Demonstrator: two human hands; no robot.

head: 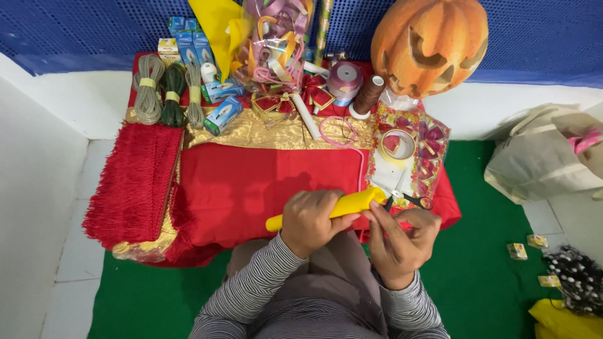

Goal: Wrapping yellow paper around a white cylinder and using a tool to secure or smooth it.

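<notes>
A yellow roll (pixel 342 206), seemingly rolled paper or foil, is gripped around its middle by the left hand (pixel 311 221), whose fingers are curled tight about it. The roll is held slanting over the near edge of the red cloth (pixel 251 182), one end low at the left, the other raised toward the right. That raised end is pinched between thumb and fingertips of the right hand (pixel 402 242), the remaining fingers being loosely bent. Both wrists are covered by grey striped sleeves (pixel 251 295).

Just beyond the right hand, near the right edge of the cloth, small black-handled scissors (pixel 411 199) are laid, touching a clear bag of red and pink bows (pixel 427 150). A ring of yellow tape (pixel 397 144) is seen on that bag. A carved orange pumpkin (pixel 430 44) is set at the far right corner. Along the far edge, a gold fabric band (pixel 264 132) is spread, and on it a pink ribbon spool (pixel 344 80), a brown thread spool (pixel 369 94) and a red-and-gold bow (pixel 276 103) are placed. A clear bag of mixed ribbons (pixel 276 44) is stood behind them. At the far left corner, three skeins of cord (pixel 166 94) are laid side by side, with small blue boxes (pixel 223 114) beside them. Red fringe trim (pixel 132 185) is draped over the left edge. A beige tote bag (pixel 543 157) is set on the floor, well apart to the right, by the green mat (pixel 477 282).
</notes>
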